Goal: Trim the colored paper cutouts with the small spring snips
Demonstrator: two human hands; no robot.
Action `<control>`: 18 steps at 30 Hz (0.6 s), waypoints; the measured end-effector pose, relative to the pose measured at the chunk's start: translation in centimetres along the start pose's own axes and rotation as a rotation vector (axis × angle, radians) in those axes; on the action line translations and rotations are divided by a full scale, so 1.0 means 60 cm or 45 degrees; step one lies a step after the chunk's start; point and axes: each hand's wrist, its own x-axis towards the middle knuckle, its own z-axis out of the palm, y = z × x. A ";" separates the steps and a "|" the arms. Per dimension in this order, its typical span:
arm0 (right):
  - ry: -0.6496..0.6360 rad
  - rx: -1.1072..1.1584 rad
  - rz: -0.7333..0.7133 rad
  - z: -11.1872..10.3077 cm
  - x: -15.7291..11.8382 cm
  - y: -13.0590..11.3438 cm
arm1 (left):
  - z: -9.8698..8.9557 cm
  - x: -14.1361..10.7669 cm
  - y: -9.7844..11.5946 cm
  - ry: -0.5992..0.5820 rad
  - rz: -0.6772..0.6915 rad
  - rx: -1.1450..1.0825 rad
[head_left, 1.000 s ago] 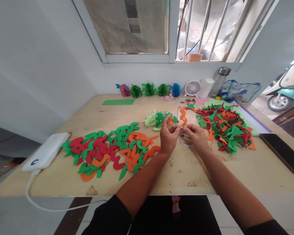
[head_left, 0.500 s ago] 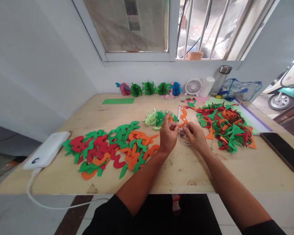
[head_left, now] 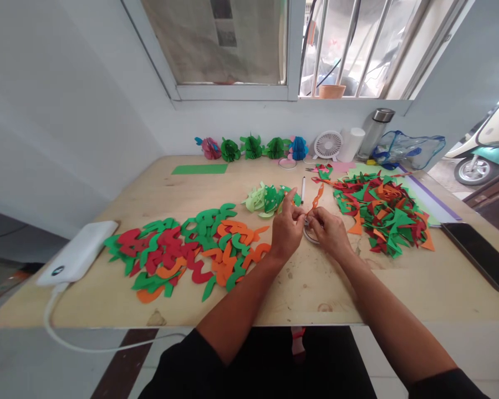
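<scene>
Both my hands meet over the middle of the table, fingertips almost touching. My left hand (head_left: 288,228) is pinched closed with its index finger raised, and my right hand (head_left: 327,228) is pinched close beside it. From their fingertips a wavy orange paper strip (head_left: 317,196) with pale spots sticks up, turned nearly edge-on. Its lower end is hidden by the fingers. Partly under my right hand lies a thin pale ring, perhaps a tape roll (head_left: 311,238). Spotted green paper shapes (head_left: 271,198) lie just behind my left hand, and a pen (head_left: 303,190) lies behind the hands.
Wavy cut paper pieces (head_left: 199,246) in green, red and orange are heaped at left. Pointed paper scraps (head_left: 393,213) are piled at right, beside a phone (head_left: 480,256). A power bank (head_left: 78,254) sits at the left edge. Folded paper figures (head_left: 251,147) and a fan (head_left: 328,145) line the wall.
The orange strip has turned from showing its broad face to nearly edge-on. My right hand has rotated slightly, its fingers more curled over; my left hand stays almost in place.
</scene>
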 end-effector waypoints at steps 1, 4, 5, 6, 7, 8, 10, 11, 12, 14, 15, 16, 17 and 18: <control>0.000 -0.003 0.000 0.000 0.000 0.001 | 0.000 0.001 0.000 -0.004 -0.007 -0.018; -0.005 -0.004 0.002 0.001 0.000 0.003 | -0.003 0.003 0.000 -0.034 -0.013 -0.075; -0.006 -0.004 0.003 0.001 0.000 0.004 | -0.004 0.004 0.000 -0.050 -0.007 -0.088; -0.010 -0.002 0.005 0.001 0.001 0.005 | -0.005 0.005 0.000 -0.065 0.002 -0.095; -0.014 0.003 0.006 0.001 0.001 0.004 | -0.006 0.006 0.000 -0.079 0.011 -0.099; -0.022 0.009 0.007 0.000 0.001 0.004 | -0.008 0.007 0.000 -0.091 0.017 -0.101; -0.036 0.015 0.012 -0.001 0.000 0.002 | -0.010 0.007 0.001 -0.107 0.020 -0.108; -0.041 0.015 0.014 -0.001 0.000 0.001 | -0.011 0.008 0.002 -0.114 0.019 -0.111; -0.046 0.016 0.014 -0.002 0.000 0.001 | -0.012 0.008 0.002 -0.122 0.021 -0.112; -0.052 0.026 0.012 -0.002 0.000 0.000 | -0.014 0.008 0.003 -0.134 0.031 -0.099; -0.052 0.033 0.009 -0.002 -0.001 0.000 | -0.014 0.008 0.004 -0.136 0.035 -0.083; -0.051 0.036 0.004 -0.002 -0.001 0.000 | -0.015 0.008 0.004 -0.136 0.039 -0.061; -0.049 0.035 0.001 -0.001 -0.001 0.000 | -0.015 0.008 0.004 -0.132 0.040 -0.038; -0.048 0.030 -0.003 -0.001 0.000 0.000 | -0.015 0.008 0.004 -0.128 0.041 -0.017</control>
